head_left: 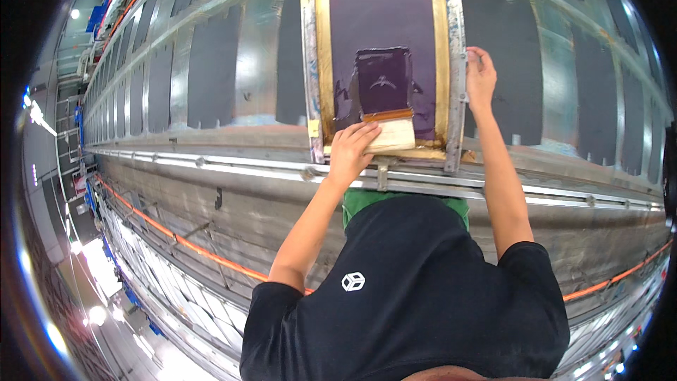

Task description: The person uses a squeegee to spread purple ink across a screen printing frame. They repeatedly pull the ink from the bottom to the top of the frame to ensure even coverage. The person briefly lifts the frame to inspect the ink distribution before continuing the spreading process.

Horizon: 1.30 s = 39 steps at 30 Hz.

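Observation:
In front of me a screen printing frame [456,42] lies over the long table, its mesh dark purple inside a yellow taped border. Near the frame's lower end rests a squeegee [391,135] with a pale wooden handle and a brown blade edge. My left hand [350,149] is closed on the left part of that handle. Above the blade, a glossy dark patch of ink [383,77] covers part of the mesh. At the frame's right side, my right hand [481,77] grips the outer edge with bent fingers; its thumb is mostly hidden.
Dark fabric panels [211,63] lie in a row along the table on both sides of the frame. A metal rail [268,173] runs along the table's near edge. Farther back, an orange line [190,240] borders another long table.

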### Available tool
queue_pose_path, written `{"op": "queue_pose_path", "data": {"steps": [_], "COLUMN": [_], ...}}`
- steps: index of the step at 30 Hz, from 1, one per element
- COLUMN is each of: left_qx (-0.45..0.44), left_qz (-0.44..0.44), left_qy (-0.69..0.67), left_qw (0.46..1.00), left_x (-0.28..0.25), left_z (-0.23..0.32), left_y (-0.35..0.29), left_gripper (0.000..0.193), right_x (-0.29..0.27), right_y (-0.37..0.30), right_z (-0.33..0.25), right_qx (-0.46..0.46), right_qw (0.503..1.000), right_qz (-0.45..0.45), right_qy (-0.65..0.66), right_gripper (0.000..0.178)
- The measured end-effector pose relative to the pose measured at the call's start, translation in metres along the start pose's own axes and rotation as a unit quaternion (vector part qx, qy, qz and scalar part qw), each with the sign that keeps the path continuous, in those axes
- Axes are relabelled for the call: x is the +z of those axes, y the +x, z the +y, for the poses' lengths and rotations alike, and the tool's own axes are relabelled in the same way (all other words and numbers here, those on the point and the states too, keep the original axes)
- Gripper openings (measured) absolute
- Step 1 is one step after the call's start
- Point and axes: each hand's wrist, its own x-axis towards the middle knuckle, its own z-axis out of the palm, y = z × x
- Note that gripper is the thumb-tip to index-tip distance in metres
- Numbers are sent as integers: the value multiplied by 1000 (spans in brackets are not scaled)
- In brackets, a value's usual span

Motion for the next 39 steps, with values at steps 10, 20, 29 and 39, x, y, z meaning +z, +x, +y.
{"op": "queue_pose_path", "data": {"steps": [10, 20, 29, 39], "left_qx": [-3, 35, -31, 54], "left_qz": [-37, -5, -19, 4], "left_qy": [40, 57, -89, 6], "left_qw": [999, 998, 995, 999], "left_x": [-69, -64, -103, -73], "left_z": [-132, -153, -184, -169], "left_y": [-39, -58, 126, 31], "left_gripper": [66, 67, 30, 40], "right_x": [135, 131, 174, 160], "right_y": [-65, -61, -97, -199], "right_z": [-35, -16, -144, -97], "right_qx": [3, -32, -327, -239], "right_qw": [998, 978, 844, 878], "right_qz": [16, 18, -239, -270], "right_qy": [-68, -203, -352, -315], "right_gripper": [26, 42, 54, 47]}}
